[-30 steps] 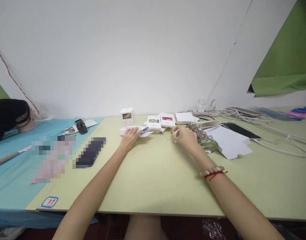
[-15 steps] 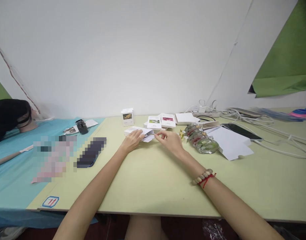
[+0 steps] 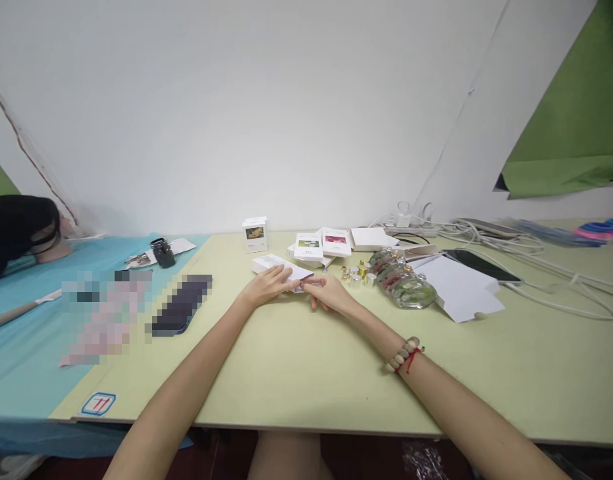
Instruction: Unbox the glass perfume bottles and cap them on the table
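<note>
My left hand (image 3: pixel 266 288) lies on a flat white carton (image 3: pixel 279 267) on the yellow-green table (image 3: pixel 296 360), fingers stretched over its near edge. My right hand (image 3: pixel 331 293) meets it from the right, fingertips pinched at the carton's near corner beside the left fingers. A bead bracelet with a red cord (image 3: pixel 403 353) circles my right wrist. Just right of the hands stand several small gold and silver caps (image 3: pixel 356 272) and a clear bag of small bottles (image 3: pixel 403 280).
Small printed boxes (image 3: pixel 316 245) and one upright box (image 3: pixel 255 234) sit behind the hands. White sheets (image 3: pixel 461 287), a dark phone (image 3: pixel 479 263) and cables (image 3: pixel 536 260) lie at the right. A blue cloth (image 3: pixel 26 347) with a black jar (image 3: pixel 162 253) covers the left; another person's head (image 3: pixel 16 230) is far left.
My right hand left the caps and bag and moved left to the carton, joining my left hand. The left hand shifted slightly right, and the carton now lies flatter.
</note>
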Demonstrator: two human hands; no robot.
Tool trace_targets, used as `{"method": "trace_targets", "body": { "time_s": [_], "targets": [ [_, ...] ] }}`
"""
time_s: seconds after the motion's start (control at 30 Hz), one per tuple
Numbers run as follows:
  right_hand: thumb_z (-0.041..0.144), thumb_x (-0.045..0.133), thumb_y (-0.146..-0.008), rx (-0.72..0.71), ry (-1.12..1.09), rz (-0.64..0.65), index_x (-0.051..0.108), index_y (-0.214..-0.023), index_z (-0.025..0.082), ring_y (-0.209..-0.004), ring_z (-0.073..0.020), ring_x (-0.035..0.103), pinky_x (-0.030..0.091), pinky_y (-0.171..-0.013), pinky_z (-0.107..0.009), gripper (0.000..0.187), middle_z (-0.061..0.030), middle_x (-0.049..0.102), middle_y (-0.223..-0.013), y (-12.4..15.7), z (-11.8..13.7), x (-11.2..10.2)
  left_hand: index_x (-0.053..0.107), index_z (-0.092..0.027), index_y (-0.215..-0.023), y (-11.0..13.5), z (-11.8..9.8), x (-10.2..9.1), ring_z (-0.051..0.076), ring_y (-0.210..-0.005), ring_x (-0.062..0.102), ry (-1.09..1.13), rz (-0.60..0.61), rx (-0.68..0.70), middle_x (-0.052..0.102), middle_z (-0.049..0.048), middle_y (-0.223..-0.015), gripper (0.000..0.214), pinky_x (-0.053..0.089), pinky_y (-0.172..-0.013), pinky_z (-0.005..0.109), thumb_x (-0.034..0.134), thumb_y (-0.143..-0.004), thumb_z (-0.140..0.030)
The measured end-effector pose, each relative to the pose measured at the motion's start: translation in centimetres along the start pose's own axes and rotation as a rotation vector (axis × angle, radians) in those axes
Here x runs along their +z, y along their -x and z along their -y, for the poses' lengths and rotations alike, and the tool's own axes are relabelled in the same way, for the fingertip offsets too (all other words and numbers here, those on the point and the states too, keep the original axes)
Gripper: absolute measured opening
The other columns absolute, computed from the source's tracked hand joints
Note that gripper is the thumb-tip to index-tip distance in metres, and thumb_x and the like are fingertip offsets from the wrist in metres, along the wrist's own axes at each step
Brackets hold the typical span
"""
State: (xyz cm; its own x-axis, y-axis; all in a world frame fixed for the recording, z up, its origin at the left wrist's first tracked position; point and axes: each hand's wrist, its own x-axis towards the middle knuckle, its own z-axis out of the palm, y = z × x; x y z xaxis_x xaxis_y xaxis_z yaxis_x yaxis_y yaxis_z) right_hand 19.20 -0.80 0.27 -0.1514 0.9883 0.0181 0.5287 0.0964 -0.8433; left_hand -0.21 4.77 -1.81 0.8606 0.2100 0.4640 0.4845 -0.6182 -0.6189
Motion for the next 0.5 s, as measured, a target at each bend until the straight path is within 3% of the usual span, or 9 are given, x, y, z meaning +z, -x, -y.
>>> {"method": "trace_targets", "body": {
  "time_s": [0.2,0.5],
  "targets": [
    [0.048,0.056,-0.067,0.052,0.010,-0.149,0.069,-0.088,0.016,-0.033,-0.0057,0.038,0.028,-0.038,-0.018,0.041,0.0031,0.052,-0.038,-0.3,-0.4,0.4,0.043,-0.028,-0.115,0.1,0.1,0.1,0.015,-0.099,0.053,0.007,-0.025,0.030,0.054,0.0050,-0.110,0.032,0.040,-0.091,0.033,0.039,-0.086,-0.015],
    [0.044,0.057,-0.066,-0.004,0.000,-0.210,0.070,-0.085,0.016,-0.041,-0.0084,0.045,0.032,-0.042,-0.019,0.036,0.0021,0.053,-0.040,-0.8,-1.5,0.4,0.040,-0.031,-0.122,-0.1,0.2,-0.1,0.015,-0.099,0.054,0.059,-0.064,0.062,0.055,0.0058,-0.114,0.037,0.040,-0.093,0.035,0.037,-0.088,-0.016]
  ]
}}
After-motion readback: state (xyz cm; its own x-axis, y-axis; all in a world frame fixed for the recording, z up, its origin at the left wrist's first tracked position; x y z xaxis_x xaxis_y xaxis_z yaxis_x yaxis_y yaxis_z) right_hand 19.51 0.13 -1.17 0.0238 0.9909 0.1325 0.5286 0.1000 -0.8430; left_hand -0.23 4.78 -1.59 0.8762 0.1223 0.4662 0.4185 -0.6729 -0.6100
